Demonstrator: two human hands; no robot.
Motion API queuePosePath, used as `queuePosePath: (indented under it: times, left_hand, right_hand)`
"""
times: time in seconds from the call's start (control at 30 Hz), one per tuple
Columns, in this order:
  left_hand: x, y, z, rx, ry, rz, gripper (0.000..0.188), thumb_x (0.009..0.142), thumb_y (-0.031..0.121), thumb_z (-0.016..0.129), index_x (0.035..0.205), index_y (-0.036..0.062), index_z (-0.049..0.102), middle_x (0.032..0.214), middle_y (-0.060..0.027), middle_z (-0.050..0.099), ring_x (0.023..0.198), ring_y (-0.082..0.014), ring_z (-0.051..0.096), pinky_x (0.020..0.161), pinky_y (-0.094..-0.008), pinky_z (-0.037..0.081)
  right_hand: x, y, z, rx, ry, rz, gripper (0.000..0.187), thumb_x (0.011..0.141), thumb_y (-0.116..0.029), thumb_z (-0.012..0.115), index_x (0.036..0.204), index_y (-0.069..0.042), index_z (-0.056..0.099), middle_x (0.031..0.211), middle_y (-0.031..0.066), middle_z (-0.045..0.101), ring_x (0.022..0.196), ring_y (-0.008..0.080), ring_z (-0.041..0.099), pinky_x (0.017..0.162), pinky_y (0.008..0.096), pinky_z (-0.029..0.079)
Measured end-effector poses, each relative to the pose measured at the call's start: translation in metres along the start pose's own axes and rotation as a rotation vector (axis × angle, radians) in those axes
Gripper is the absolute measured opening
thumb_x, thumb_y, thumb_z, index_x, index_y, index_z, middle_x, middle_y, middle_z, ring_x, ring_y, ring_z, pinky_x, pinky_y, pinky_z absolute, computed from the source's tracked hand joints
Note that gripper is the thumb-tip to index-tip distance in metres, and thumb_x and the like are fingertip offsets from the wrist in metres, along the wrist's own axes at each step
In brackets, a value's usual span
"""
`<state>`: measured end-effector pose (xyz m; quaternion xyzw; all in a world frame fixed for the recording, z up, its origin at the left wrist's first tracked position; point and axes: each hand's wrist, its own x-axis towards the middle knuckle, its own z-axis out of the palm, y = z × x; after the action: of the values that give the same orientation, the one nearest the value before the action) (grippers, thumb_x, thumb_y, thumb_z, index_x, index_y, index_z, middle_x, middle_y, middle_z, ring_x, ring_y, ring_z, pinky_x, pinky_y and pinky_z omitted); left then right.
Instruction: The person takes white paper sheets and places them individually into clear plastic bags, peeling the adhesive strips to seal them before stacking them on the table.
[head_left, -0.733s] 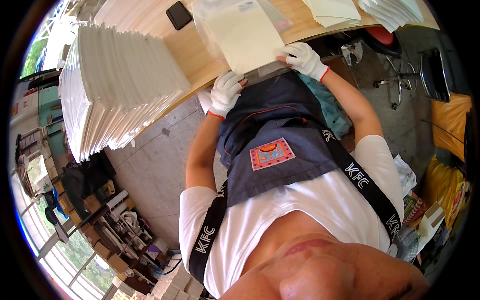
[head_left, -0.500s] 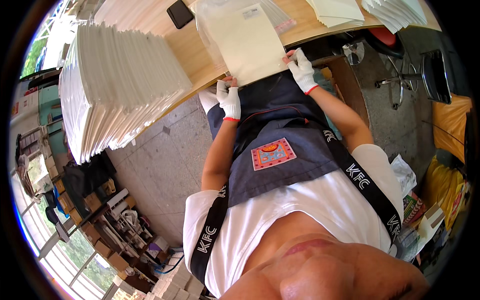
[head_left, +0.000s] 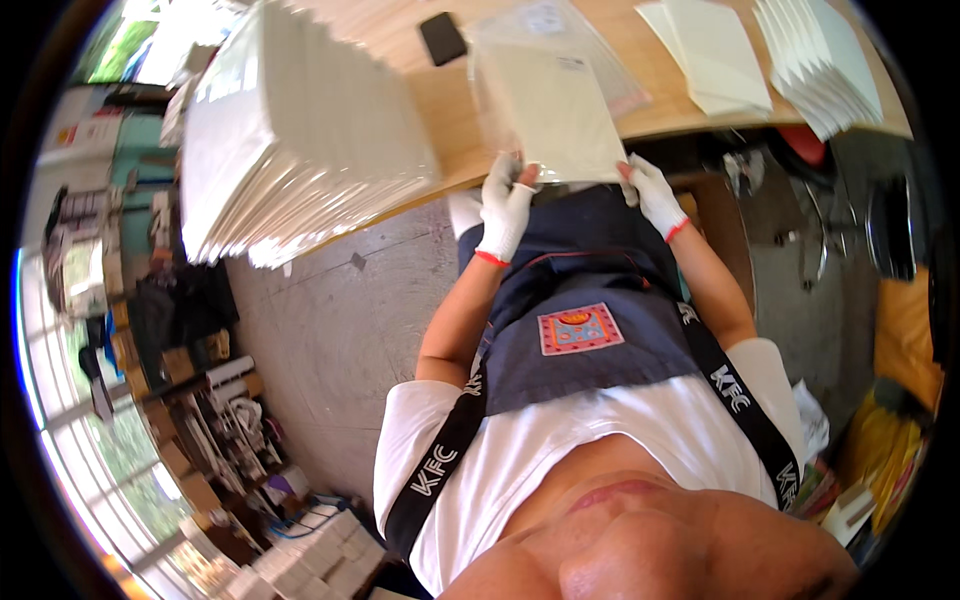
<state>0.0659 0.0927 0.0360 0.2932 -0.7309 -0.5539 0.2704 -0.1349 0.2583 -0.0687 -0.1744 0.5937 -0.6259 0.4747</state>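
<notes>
A cream rectangular packet of paper point(head_left: 560, 110) in a clear plastic sleeve lies flat at the table's near edge, with a small pale label near its far end. My left hand point(head_left: 507, 208), in a white fingerless glove with red trim, pinches its near left corner between thumb and fingers. At the near right corner, my right hand point(head_left: 655, 195), gloved alike, grips the same packet. Under and beyond it lies another clear plastic sleeve point(head_left: 625, 85). The fingers beneath the packet are hidden.
A tall stack of plastic-sleeved paper point(head_left: 310, 130) stands left on the wooden table point(head_left: 455, 120). A black phone point(head_left: 443, 38) lies behind. Cream sheets point(head_left: 715, 60) and a fanned white stack point(head_left: 820, 65) are at right. A black chair point(head_left: 890, 230) stands beyond, right.
The whole view has shifted, so the table's things appear farther right. My right hand has come nearer to me with its corner, and the packet's near edge is more level.
</notes>
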Motion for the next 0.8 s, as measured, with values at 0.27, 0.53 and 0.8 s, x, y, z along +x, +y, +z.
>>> queuePosePath:
  times: [0.27,0.53,0.8]
  left_hand:
    - [-0.057,0.182,-0.146,0.166,0.617,0.322,0.026,0.078,-0.001,0.054,0.104,-0.0016,0.059,0.086,-0.0033,0.058,0.068,-0.0078,0.048,0.061,-0.0215,0.039]
    - [-0.019,0.197,-0.308,0.559,0.704,0.209,0.038,0.090,0.013,0.046,0.125,-0.0005,0.049,0.121,-0.0121,0.054,0.107,-0.0182,0.052,0.096,-0.0287,0.037]
    - [-0.036,0.063,-0.250,-0.230,1.141,0.290,0.051,0.095,0.032,0.035,0.136,0.0023,0.031,0.138,-0.0218,0.033,0.130,-0.0329,0.030,0.109,-0.0441,0.023]
  right_hand:
    - [0.001,-0.162,0.171,0.171,-0.459,-0.256,0.034,0.092,-0.037,0.051,0.083,-0.005,0.056,0.060,-0.0035,0.045,0.048,0.0037,0.037,0.043,0.0208,0.028]
    - [0.025,-0.278,0.325,-0.176,-0.589,-0.370,0.037,0.079,-0.045,0.062,0.069,-0.009,0.068,0.065,0.0012,0.061,0.052,0.0082,0.048,0.050,0.0263,0.039]
    - [0.036,-0.193,0.159,0.134,-0.349,-0.380,0.025,0.091,-0.026,0.045,0.096,-0.007,0.061,0.080,-0.0035,0.058,0.069,0.0064,0.052,0.057,0.0222,0.042]
